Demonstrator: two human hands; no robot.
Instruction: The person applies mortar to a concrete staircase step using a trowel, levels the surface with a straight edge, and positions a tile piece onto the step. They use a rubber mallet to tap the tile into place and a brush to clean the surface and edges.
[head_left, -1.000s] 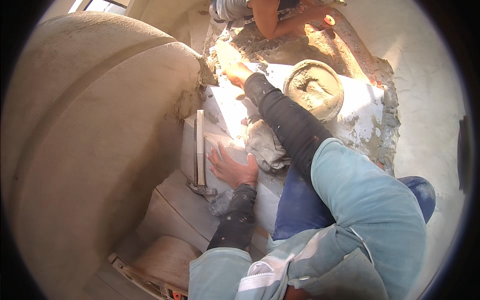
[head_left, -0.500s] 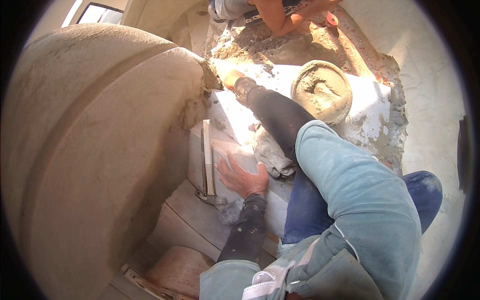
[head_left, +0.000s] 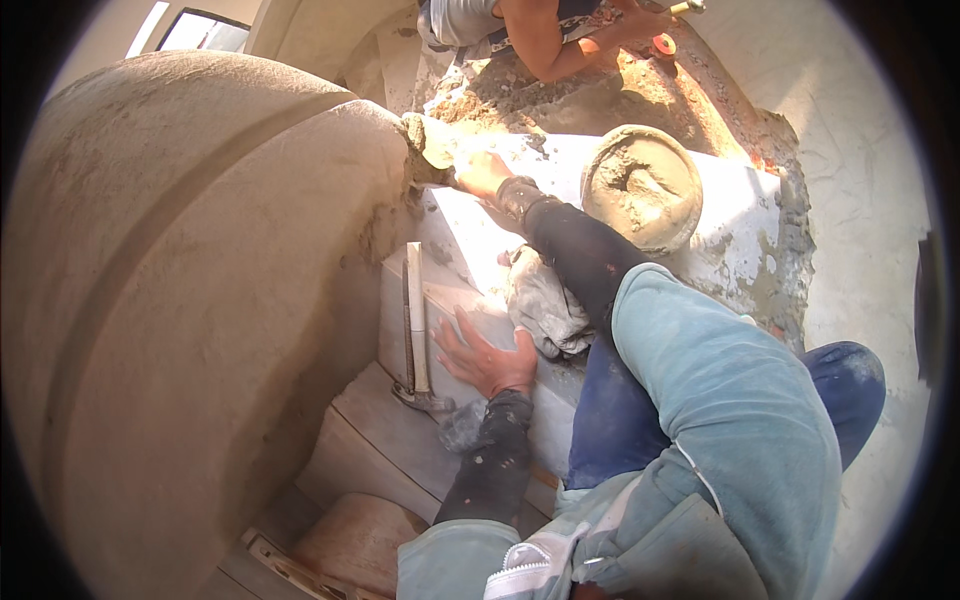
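My left hand (head_left: pixel 485 355) lies spread flat on a pale stone step (head_left: pixel 455 295). Beside it are a claw hammer (head_left: pixel 418 320) with its head toward me and a crumpled clear plastic bag (head_left: pixel 460 425). My right hand (head_left: pixel 485 178) is stretched forward, closed on what looks like a trowel (head_left: pixel 436 145), washed out by glare, at the mortared edge (head_left: pixel 415 135) of the curved plaster wall (head_left: pixel 190 260). Right of that arm stands a round bucket of wet mortar (head_left: pixel 640 185) on a white slab (head_left: pixel 735 215). A crumpled grey cloth (head_left: pixel 545 310) lies under my right forearm.
A co-worker (head_left: pixel 535 30) works beyond the slab, a hand (head_left: pixel 650 25) holding a wooden-handled tool (head_left: pixel 685 8) near rubble (head_left: pixel 590 90) and a round red object (head_left: pixel 663 45). A pale wall (head_left: pixel 860 200) rises at right. A curved brown object (head_left: pixel 355 535) sits lower left.
My right hand reached farther forward half a second ago and has since drawn back slightly. My left hand stays put. The co-worker's hands have shifted.
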